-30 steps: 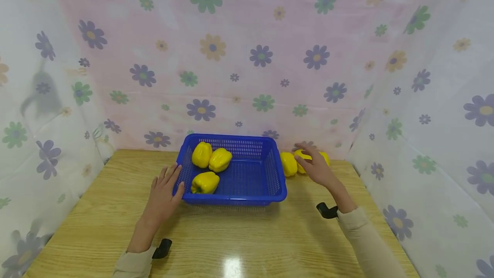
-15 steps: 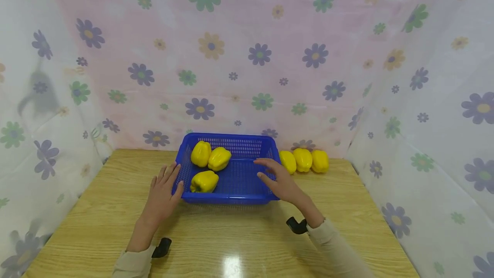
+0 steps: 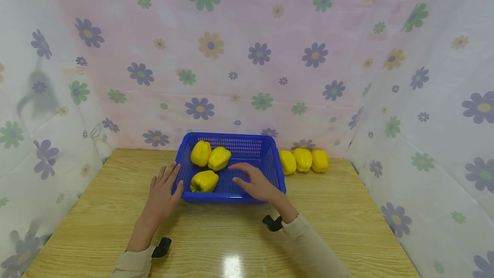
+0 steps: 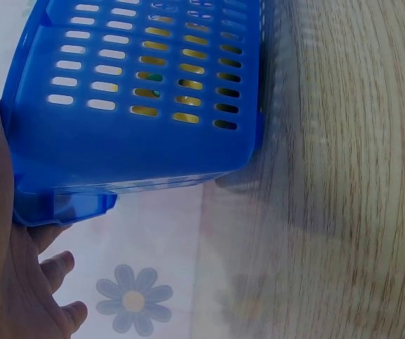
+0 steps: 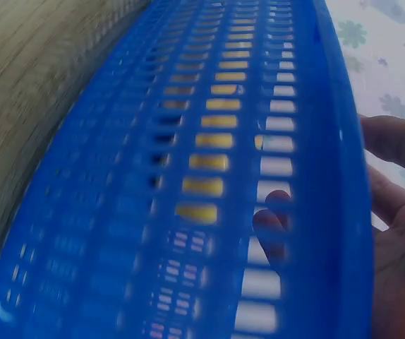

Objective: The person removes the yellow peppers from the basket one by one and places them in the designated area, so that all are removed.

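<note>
A blue plastic basket (image 3: pixel 275 158) with slotted walls stands on the wooden table. Inside, toward its left half, lie a yellow bell pepper (image 3: pixel 201 154) at the back, a second bell pepper (image 3: pixel 219 158) beside it, and a third bell pepper (image 3: pixel 204 181) near the front wall. My left hand (image 3: pixel 161 192) rests on the basket's left rim, fingers extended; the left wrist view shows the fingertips (image 4: pixel 60 267) beyond the rim. Over the basket's front right part is my right hand (image 3: pixel 256 183), fingers loosely bent and holding nothing, its thumb and forefinger pointing left toward the peppers.
Three more yellow bell peppers (image 3: pixel 303 159) sit in a row just right of the basket, near the back edge of the table (image 3: pixel 332 226). A flower-patterned cloth (image 3: pixel 239 89) walls off the back and both sides.
My right hand has moved left, from above the peppers outside the basket, across the right rim to over the basket. The left hand has stayed on the left rim.
</note>
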`<state>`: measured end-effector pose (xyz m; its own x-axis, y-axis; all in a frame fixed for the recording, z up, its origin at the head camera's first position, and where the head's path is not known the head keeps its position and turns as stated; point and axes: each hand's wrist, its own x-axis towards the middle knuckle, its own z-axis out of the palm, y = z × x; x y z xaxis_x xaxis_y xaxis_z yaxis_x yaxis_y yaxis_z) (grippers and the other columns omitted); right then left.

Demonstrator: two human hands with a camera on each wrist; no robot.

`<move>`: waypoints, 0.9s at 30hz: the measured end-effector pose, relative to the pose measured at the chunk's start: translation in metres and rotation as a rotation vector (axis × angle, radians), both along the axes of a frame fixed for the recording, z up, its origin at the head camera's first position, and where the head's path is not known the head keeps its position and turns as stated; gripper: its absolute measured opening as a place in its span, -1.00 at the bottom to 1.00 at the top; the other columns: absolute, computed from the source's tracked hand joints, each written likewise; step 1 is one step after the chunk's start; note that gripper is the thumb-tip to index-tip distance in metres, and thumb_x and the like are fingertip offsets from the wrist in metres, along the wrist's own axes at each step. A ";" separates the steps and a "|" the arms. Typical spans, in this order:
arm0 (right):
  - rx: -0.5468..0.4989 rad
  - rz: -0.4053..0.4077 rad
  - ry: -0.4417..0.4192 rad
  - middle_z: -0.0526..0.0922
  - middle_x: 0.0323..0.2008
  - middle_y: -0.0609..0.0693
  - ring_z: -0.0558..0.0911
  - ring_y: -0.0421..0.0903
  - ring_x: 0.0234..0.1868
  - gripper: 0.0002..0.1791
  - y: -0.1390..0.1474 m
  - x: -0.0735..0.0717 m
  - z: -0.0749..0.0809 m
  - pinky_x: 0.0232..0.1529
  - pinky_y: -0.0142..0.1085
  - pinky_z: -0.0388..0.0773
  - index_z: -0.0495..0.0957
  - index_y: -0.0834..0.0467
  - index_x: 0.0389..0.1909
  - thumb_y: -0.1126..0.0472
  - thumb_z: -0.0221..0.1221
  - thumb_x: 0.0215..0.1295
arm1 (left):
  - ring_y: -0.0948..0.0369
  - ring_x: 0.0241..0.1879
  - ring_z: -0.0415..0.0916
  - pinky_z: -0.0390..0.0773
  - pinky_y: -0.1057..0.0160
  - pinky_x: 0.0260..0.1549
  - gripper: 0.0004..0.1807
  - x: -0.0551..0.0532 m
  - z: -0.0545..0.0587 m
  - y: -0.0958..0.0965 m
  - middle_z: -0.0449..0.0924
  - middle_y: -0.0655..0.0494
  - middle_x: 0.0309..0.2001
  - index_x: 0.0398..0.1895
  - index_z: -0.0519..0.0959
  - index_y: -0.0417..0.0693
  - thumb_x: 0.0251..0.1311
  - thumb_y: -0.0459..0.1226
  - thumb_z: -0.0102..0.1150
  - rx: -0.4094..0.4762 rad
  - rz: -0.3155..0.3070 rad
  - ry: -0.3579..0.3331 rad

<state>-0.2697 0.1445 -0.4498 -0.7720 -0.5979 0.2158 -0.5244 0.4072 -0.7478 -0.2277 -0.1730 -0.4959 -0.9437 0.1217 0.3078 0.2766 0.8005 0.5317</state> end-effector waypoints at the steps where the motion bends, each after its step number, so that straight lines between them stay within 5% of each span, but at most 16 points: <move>1: 0.009 0.012 -0.003 0.46 0.37 0.15 0.43 0.15 0.40 -0.56 -0.004 -0.001 0.000 0.32 0.18 0.43 0.44 0.15 0.38 0.16 0.08 0.56 | -0.29 0.58 -0.19 -0.17 -0.47 0.41 -0.36 0.000 0.000 0.000 0.07 -0.22 0.59 0.60 0.14 -0.18 0.55 -0.14 -0.10 0.003 -0.001 0.001; 13: 0.091 0.086 0.032 0.49 0.34 0.22 0.43 0.15 0.40 -0.53 -0.041 -0.016 -0.002 0.40 0.05 0.38 0.42 0.33 0.36 0.30 0.13 0.50 | -0.29 0.58 -0.20 -0.17 -0.48 0.41 -0.36 0.000 0.001 0.001 0.04 -0.24 0.59 0.59 0.13 -0.20 0.55 -0.17 -0.08 0.011 -0.011 -0.003; 27: 0.196 0.139 0.048 0.55 0.31 0.16 0.49 0.06 0.37 -0.51 -0.070 -0.027 -0.011 0.37 -0.04 0.44 0.49 0.30 0.32 0.40 0.24 0.37 | -0.31 0.58 -0.21 -0.17 -0.48 0.41 -0.35 -0.001 0.001 0.001 0.01 -0.23 0.60 0.60 0.11 -0.20 0.55 -0.17 -0.07 0.004 -0.005 -0.015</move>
